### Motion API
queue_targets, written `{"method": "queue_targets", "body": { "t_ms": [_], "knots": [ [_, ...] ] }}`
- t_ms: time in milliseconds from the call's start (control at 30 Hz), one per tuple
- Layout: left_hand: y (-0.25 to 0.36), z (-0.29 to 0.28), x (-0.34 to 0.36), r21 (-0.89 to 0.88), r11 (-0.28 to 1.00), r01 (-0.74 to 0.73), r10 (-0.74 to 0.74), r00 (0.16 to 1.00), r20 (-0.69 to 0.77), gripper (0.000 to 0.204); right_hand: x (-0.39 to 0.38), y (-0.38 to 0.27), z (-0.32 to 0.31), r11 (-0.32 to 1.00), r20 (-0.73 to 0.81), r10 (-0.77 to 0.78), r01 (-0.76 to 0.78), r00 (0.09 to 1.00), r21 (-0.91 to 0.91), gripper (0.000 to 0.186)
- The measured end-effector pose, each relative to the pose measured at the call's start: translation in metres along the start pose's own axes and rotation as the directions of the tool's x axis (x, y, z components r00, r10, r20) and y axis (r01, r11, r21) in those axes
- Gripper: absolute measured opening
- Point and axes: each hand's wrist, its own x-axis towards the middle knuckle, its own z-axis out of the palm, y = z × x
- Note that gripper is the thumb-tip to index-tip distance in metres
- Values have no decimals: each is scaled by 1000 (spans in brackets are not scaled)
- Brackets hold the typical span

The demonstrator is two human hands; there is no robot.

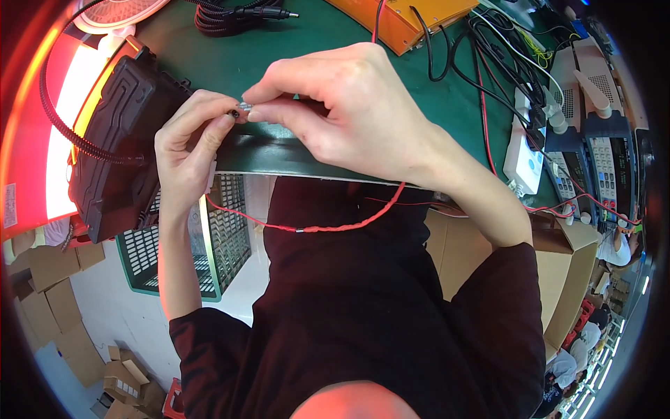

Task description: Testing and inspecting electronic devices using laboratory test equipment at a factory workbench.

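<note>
My left hand [187, 143] pinches a small dark round-ended piece [232, 113] between thumb and fingertips, above the table's near edge. My right hand [352, 105] reaches over from the right, thumb and forefinger closed on a small silvery metal piece [245, 107]. The two pieces meet or nearly meet; whether they are joined I cannot tell. Below my left hand a red cord [342, 228] sags in front of my dark shirt, with a small silvery band on it. Its right end rises to the table edge under my right wrist.
On the green table [188, 42] lie a black coiled cable [234, 19], a black hard case [118, 133] and an orange metal box [401, 21]. A white power strip [523, 150], tangled leads and bench instruments [604, 157] line the right. Below are a green crate [216, 265] and a carton [551, 272].
</note>
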Motion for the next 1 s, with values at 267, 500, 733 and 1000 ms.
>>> {"method": "queue_targets", "body": {
  "t_ms": [267,500,733,1000],
  "knots": [
    [-1,3,4,144,987,-65,57,996,65,13,0,2,0,989,154,12,11,988,-147,8],
    [2,15,-2,142,988,55,-35,990,-140,43,2,14,3,985,301,174,-166,937,-54,11],
    [11,14,-8,561,812,-163,202,979,-8,53,-4,24,24,915,309,259,-334,915,225,15],
    [12,-79,-93,385,874,297,290,316,-903,45,10,21,26,847,389,352,-467,851,255,17]
  ]
}}
